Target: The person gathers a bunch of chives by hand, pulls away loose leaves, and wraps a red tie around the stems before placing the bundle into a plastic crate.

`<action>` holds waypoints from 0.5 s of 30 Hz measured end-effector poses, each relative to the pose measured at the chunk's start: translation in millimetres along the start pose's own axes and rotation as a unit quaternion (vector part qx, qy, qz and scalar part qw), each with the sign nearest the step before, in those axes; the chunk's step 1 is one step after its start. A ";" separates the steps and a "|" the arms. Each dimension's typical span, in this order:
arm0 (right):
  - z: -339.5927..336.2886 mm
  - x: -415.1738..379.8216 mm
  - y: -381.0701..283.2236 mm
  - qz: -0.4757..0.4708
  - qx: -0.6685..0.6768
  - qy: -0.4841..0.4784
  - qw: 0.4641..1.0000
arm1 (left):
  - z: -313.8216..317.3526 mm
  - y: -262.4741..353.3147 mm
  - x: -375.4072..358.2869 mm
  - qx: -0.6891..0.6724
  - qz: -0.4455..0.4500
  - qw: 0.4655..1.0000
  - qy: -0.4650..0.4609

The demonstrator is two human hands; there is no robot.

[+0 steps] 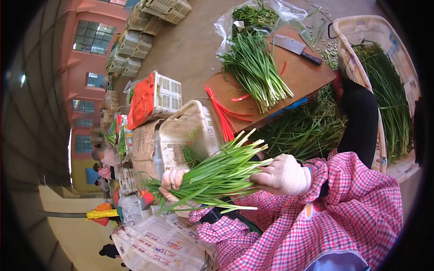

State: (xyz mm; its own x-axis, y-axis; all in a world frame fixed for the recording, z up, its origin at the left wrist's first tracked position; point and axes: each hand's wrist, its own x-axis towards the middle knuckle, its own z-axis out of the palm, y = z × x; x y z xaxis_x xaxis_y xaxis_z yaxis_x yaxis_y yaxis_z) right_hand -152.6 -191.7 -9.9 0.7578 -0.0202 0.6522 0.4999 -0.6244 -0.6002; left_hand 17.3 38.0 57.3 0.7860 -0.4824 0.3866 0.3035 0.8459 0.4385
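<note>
A loose bunch of Chinese chives [214,174] lies across my two gloved hands, pale stem ends pointing up and right. My left hand [172,185] is closed around its leafy end. At the pale ends, the fingers of my right hand [285,175] are pinched on stems. Beyond them, a pile of chives [255,67] rests on a brown board [300,74], beside a cleaver [296,48] with a dark handle. Red strips [221,113] hang over the board's near left edge.
A white crate [205,124] with a few greens stands just beyond my left hand. To the right, a large basket [361,27] holds long green leaves [384,95]. Leaf scraps [303,131] lie below the board. Stacked crates [131,45] and people [108,158] are further off.
</note>
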 end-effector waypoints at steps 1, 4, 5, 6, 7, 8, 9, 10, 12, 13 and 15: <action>-3.6 -1.8 0.0 -0.009 0.007 0.006 1.000 | -2.1 -0.5 1.2 0.003 -0.011 1.000 -0.008; -7.0 -3.6 -0.1 -0.039 0.047 0.043 0.997 | -7.3 -8.1 2.9 0.015 -0.050 0.999 -0.008; -7.3 -2.7 -1.3 -0.067 0.086 0.076 0.991 | -11.4 -13.3 6.5 -0.018 -0.038 0.999 -0.032; -12.6 -3.1 -5.4 -0.071 0.085 0.073 0.991 | -14.7 -18.2 8.5 -0.051 -0.025 0.997 -0.055; -14.8 -2.2 -8.7 -0.078 0.098 0.083 0.989 | -15.0 -21.3 7.0 -0.051 -0.018 0.997 -0.047; -16.8 -1.9 -10.9 -0.084 0.113 0.093 0.986 | -16.3 -20.8 6.3 -0.055 -0.021 0.997 -0.047; -20.6 -4.7 -11.8 -0.102 0.136 0.059 0.984 | -17.3 -15.7 4.9 -0.035 -0.010 0.999 -0.014; -23.6 -9.4 -11.7 -0.120 0.161 0.024 0.979 | -19.6 -12.0 4.6 -0.015 0.001 1.000 0.020; -29.9 -28.2 -5.8 -0.116 0.156 -0.049 0.980 | -23.3 -11.3 6.2 -0.051 0.013 0.999 0.006; -36.8 -35.4 -0.8 -0.109 0.155 -0.114 0.975 | -19.9 -10.4 6.8 -0.050 -0.001 0.999 -0.017; -57.0 -49.3 13.2 -0.075 0.127 -0.238 0.960 | -23.2 0.0 5.2 -0.033 -0.024 0.998 -0.042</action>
State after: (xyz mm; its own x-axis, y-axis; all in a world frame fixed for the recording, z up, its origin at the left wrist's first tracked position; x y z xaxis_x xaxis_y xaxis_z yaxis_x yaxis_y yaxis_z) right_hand -207.3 -243.5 -23.6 0.7456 0.4512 0.4904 0.6580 -0.3817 -0.6491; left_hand 33.9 40.7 40.5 0.7224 -0.5382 0.4342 0.3777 0.8331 0.4042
